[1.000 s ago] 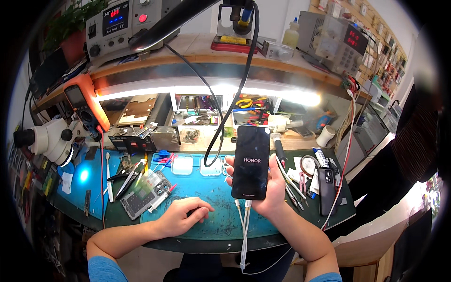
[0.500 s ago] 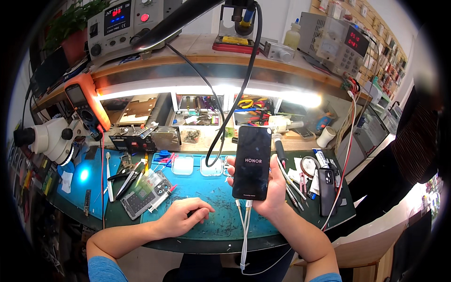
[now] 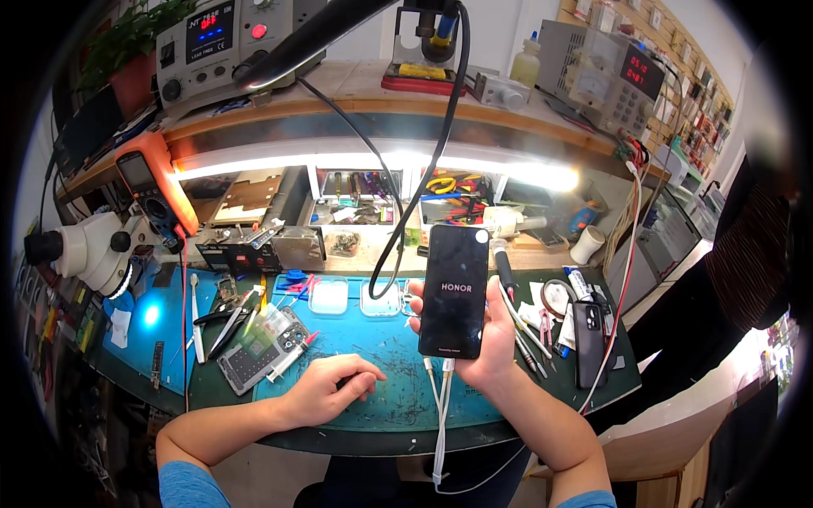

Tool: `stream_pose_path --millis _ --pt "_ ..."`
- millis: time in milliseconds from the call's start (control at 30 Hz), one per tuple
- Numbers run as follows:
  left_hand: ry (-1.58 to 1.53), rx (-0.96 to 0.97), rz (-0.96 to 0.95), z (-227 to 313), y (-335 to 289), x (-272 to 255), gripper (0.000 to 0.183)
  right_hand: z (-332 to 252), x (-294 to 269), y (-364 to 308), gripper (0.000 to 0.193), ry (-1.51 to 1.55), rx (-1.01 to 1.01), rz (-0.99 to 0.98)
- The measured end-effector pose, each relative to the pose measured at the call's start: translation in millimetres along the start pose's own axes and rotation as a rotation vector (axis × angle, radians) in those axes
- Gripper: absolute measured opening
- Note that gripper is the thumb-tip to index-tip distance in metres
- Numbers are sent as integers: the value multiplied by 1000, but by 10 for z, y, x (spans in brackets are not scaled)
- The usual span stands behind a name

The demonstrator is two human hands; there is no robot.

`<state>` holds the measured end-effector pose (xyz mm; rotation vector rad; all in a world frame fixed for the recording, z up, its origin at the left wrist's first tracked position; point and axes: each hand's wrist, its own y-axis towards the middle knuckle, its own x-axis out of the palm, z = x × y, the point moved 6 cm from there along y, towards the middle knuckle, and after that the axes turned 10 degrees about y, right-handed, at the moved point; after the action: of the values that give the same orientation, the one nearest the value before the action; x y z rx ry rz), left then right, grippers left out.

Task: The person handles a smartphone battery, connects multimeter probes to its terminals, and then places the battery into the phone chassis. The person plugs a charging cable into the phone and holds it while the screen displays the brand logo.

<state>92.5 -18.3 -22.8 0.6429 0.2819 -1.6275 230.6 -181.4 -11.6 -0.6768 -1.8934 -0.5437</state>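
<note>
My right hand [image 3: 495, 339] holds a black smartphone [image 3: 454, 296] upright above the bench, its fingers wrapped round both sides. The phone's screen is lit with a pale word on black, and a bright reflection shows at its top right corner. White cables [image 3: 444, 406] hang below the phone and run down over the bench's front edge; where they meet the phone is hidden. My left hand [image 3: 334, 389] rests on the blue work mat [image 3: 398, 415] with its fingers curled in and nothing visible in them. Left of it lies an opened phone body [image 3: 264, 351] with a syringe [image 3: 292, 360] across it.
Pliers [image 3: 229, 326] and a brush [image 3: 196, 317] lie at the left, near a microscope [image 3: 89, 254] and an orange multimeter [image 3: 157, 186]. A dark phone [image 3: 590, 343] and several tools lie at the right. A black cable [image 3: 432, 169] hangs over the middle. A person [image 3: 745, 245] stands at the right.
The phone in my right hand has tilted very slightly, and the reflection at its top right corner has grown. My left hand stays where it was.
</note>
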Motion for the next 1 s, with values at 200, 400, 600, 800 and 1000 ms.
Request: stream_pose_path --millis 200,400,600,800,1000 --pt "-4 7 5 -14 14 5 18 -13 -6 -4 83 17 -1 -14" --pt "-17 4 17 -11 9 2 18 -9 -16 6 83 30 3 -14" --pt "-25 -5 19 -30 9 6 17 -14 -25 16 81 42 -7 -11" --pt "-17 -3 18 -21 12 4 17 -21 -28 13 84 -23 -23 16" --pt "-23 -6 11 -17 18 7 17 -23 -43 14 83 6 -11 7"
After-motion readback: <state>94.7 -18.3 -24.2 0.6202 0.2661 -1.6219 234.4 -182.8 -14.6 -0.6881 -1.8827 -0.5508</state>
